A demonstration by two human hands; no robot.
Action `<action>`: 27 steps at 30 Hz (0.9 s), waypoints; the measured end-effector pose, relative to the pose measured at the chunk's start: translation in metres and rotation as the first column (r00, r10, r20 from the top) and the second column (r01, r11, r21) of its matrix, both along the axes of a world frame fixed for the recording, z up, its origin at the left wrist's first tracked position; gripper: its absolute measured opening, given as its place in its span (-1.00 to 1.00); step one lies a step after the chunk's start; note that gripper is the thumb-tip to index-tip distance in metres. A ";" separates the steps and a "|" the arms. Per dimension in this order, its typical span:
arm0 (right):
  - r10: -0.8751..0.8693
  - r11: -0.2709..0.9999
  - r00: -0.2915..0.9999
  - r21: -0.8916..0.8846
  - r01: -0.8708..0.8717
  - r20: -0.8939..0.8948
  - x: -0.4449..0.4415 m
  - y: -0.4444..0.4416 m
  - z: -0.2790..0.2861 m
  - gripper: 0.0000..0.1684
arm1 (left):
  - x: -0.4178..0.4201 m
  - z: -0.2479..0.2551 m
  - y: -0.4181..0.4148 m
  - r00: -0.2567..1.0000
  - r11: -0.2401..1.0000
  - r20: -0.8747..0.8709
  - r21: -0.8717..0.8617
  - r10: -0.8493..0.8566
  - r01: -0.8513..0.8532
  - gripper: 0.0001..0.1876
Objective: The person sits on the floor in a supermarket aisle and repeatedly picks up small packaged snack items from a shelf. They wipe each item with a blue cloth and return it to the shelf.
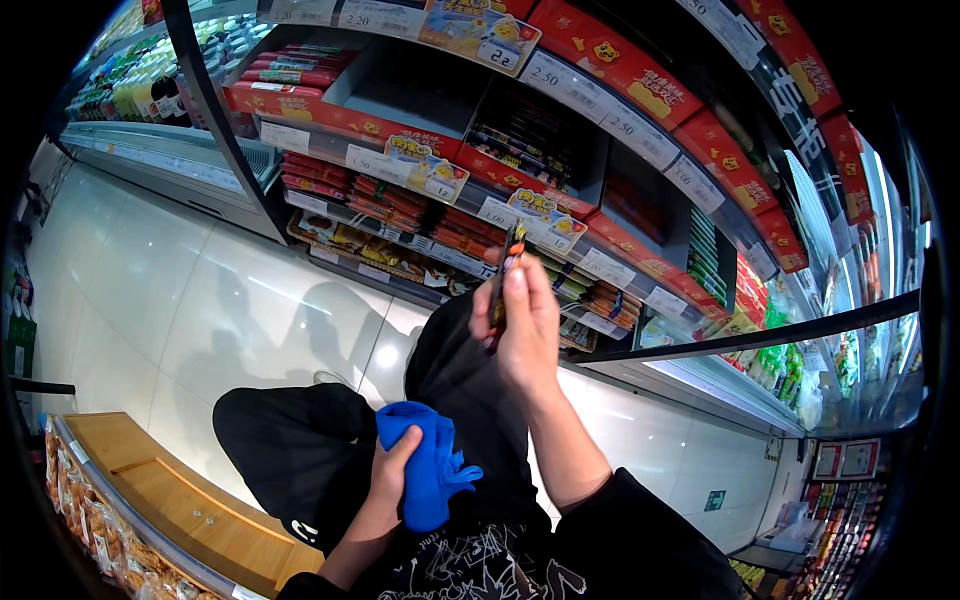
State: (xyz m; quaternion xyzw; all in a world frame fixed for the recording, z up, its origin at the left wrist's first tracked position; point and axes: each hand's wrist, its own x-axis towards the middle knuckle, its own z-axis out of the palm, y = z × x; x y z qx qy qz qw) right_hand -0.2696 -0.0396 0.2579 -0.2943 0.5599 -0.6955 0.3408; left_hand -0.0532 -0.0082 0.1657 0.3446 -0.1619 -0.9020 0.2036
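Observation:
My right hand (529, 319) is raised in front of the store shelf, its fingers around a thin stick snack in a dark wrapper (501, 300). The wrapper's crimped gold end points up towards the shelf. Low near my lap, my left hand (394, 465) grips a folded blue cloth (427, 472), whose loose edge fans out to the right. Beyond the right hand, a red cardboard display box (517, 176) holds several similar dark-wrapped sticks (525, 150). A price label strip (532, 225) runs along the shelf edge just behind the stick's tip.
Red-wrapped sausages (296, 67) lie in a tray at upper left. Orange-red packs (386, 201) and a wicker basket (341, 238) fill the lower tiers. Refrigerated bottles (161, 97) stand far left. A wooden cabinet (187, 495) with bagged snacks (101, 532) is behind my left side. Glossy tiles (225, 300) cover the floor.

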 end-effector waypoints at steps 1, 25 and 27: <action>-0.027 0.999 0.981 0.036 0.035 -0.193 -0.018 -0.003 0.010 -0.62 | 0.004 -0.012 -0.002 1.000 0.991 -0.003 0.129 -0.028 0.028 -0.52; 0.108 0.976 0.169 0.137 0.169 -0.980 -0.171 -0.103 0.027 -0.78 | 0.030 -0.110 -0.032 0.957 0.931 -0.165 0.319 0.239 -0.177 -0.46; 0.079 0.974 0.171 0.113 0.198 -0.982 -0.168 -0.104 0.028 -0.76 | 0.029 -0.110 -0.033 0.966 0.926 -0.114 0.332 0.230 -0.181 -0.46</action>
